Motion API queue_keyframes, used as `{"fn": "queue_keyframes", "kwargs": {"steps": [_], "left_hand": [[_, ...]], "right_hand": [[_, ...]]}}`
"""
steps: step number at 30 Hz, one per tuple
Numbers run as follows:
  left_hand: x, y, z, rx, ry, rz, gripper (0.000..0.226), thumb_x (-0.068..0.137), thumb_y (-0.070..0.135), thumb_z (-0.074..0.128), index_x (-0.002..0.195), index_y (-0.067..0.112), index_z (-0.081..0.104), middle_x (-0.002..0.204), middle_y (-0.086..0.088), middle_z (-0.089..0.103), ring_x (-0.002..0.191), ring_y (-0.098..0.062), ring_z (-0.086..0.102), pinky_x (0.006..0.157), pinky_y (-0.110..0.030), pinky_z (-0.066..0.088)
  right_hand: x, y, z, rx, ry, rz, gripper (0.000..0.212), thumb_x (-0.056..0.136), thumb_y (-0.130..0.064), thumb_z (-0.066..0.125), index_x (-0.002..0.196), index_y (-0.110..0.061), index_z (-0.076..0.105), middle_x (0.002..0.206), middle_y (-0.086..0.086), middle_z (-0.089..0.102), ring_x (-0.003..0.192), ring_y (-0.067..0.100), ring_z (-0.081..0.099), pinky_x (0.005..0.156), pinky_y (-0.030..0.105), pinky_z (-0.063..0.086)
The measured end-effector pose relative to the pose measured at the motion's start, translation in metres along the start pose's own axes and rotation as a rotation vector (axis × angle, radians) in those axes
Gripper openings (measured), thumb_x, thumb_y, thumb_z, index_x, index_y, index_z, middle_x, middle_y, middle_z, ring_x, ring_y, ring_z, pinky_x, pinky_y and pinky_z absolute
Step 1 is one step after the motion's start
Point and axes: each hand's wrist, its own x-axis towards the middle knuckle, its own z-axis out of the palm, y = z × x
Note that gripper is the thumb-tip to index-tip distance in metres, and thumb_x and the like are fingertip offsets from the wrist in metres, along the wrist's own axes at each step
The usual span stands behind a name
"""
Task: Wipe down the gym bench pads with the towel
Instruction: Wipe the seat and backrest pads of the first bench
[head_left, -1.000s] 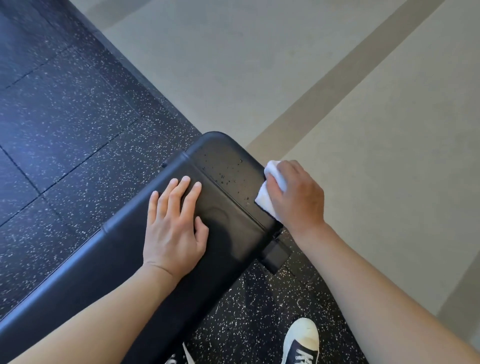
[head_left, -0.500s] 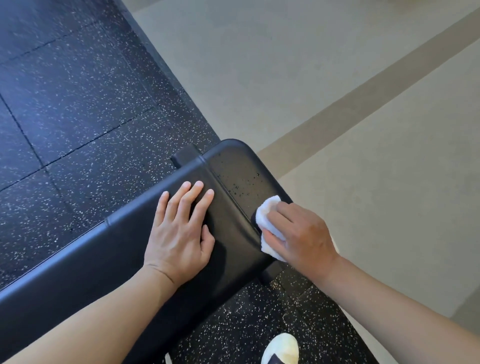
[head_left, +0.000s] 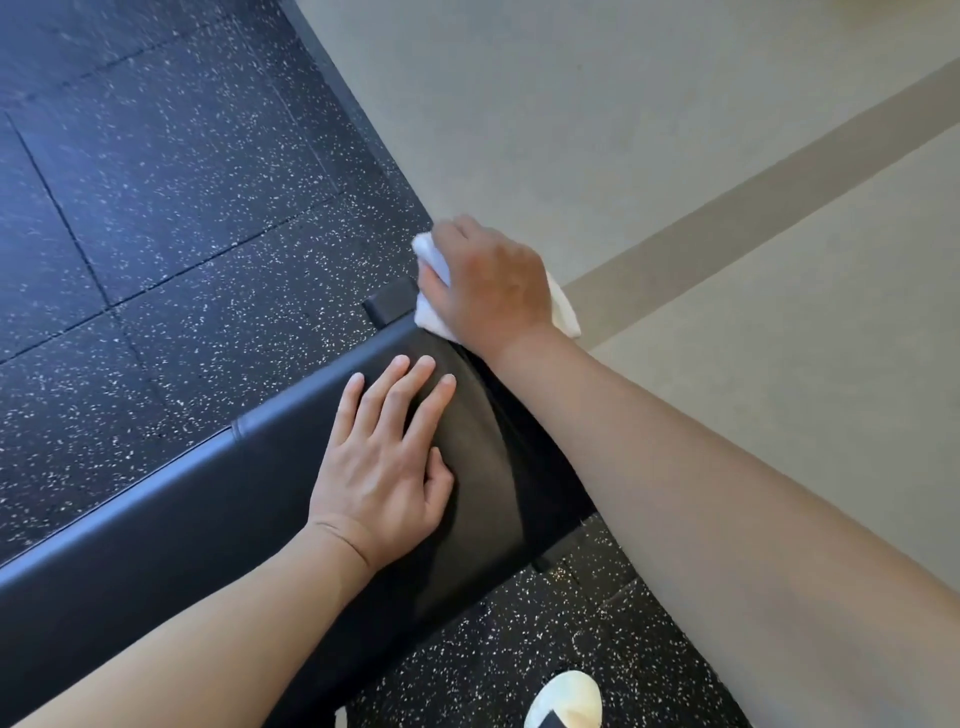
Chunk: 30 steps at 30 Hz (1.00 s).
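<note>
Your right hand (head_left: 488, 283) covers most of white towel (head_left: 563, 306), fingers curled round it, at far end of bench pad (head_left: 483, 467); end itself hidden under hand. Left hand (head_left: 382, 462) flat, fingers straight, on pad. Shoe (head_left: 566, 699) cut off at btm edge. Speckled rubber floor (head_left: 182, 208) left, beige floor (head_left: 675, 130) right. No legible writing.

bench pad (head_left: 156, 525): no readable text
towel (head_left: 431, 312): no print
shoe (head_left: 566, 699): markings cut off, unreadable
</note>
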Motion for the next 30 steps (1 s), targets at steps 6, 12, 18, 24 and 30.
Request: {"fn": "queue_keyframes", "kwargs": {"steps": [6, 12, 18, 24, 30], "left_hand": [[0.001, 0.001, 0.002, -0.003, 0.011, 0.0, 0.068, 0.088, 0.03, 0.047, 0.154, 0.014, 0.05, 0.162, -0.011, 0.044, 0.155, -0.035, 0.034, 0.129, -0.058, 0.019], [0.001, 0.001, 0.001, -0.002, 0.006, -0.003, 0.068, 0.089, 0.029, 0.048, 0.155, 0.015, 0.05, 0.163, -0.011, 0.043, 0.156, -0.034, 0.034, 0.129, -0.059, 0.02], [0.001, 0.0, 0.0, 0.008, -0.008, -0.001, 0.069, 0.088, 0.028, 0.048, 0.155, 0.015, 0.05, 0.162, -0.011, 0.043, 0.156, -0.034, 0.033, 0.128, -0.059, 0.02], [0.001, 0.0, 0.0, -0.001, -0.008, -0.006, 0.07, 0.087, 0.028, 0.05, 0.156, 0.015, 0.049, 0.162, -0.01, 0.043, 0.156, -0.034, 0.033, 0.128, -0.059, 0.02], [0.001, 0.0, 0.0, 0.002, -0.003, -0.003, 0.069, 0.088, 0.029, 0.05, 0.155, 0.015, 0.049, 0.162, -0.01, 0.043, 0.156, -0.034, 0.033, 0.129, -0.059, 0.02]], "right_hand": [[-0.014, -0.003, -0.01, 0.02, -0.073, 0.067, 0.015, 0.091, -0.033, 0.067, 0.088, -0.018, 0.064, 0.084, 0.001, 0.064, 0.069, 0.032, 0.063, 0.054, 0.032, 0.031], [-0.152, 0.028, -0.074, -0.004, -0.038, 0.091, 0.018, 0.096, -0.028, 0.063, 0.082, -0.016, 0.064, 0.076, -0.001, 0.055, 0.061, 0.025, 0.052, 0.048, 0.035, 0.041], [-0.126, 0.029, -0.059, -0.057, -0.005, 0.059, 0.016, 0.084, -0.022, 0.076, 0.082, -0.016, 0.062, 0.077, 0.003, 0.058, 0.061, 0.029, 0.054, 0.049, 0.03, 0.035], [-0.007, 0.008, -0.007, -0.044, -0.01, 0.165, 0.016, 0.089, -0.031, 0.067, 0.085, -0.017, 0.06, 0.079, 0.004, 0.06, 0.062, 0.035, 0.059, 0.052, 0.031, 0.028], [-0.035, 0.01, -0.023, 0.025, -0.028, 0.066, 0.014, 0.09, -0.032, 0.065, 0.089, -0.018, 0.065, 0.085, 0.002, 0.063, 0.07, 0.033, 0.062, 0.052, 0.034, 0.038]]}}
